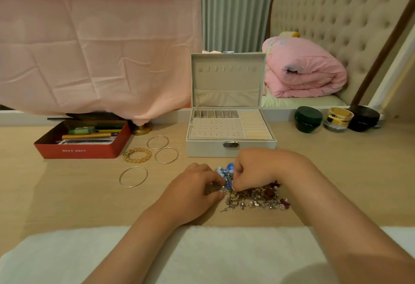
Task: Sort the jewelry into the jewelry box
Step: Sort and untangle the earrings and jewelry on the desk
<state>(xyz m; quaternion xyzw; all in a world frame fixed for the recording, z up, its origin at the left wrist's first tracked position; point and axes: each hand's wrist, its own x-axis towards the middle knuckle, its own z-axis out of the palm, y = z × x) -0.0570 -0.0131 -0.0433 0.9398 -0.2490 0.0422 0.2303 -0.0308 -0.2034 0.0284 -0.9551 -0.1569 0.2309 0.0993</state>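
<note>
Lower centre of the frame: the left hand and right hand meet over a tangled heap of small silver, blue and dark red jewelry on the light wooden table. Each grip is curled tight, pinching pieces. Just behind stands the open pale grey jewelry box. Pulling a snagged piece could drag others along or scatter studs. The fingers hide which pieces are held.
</note>
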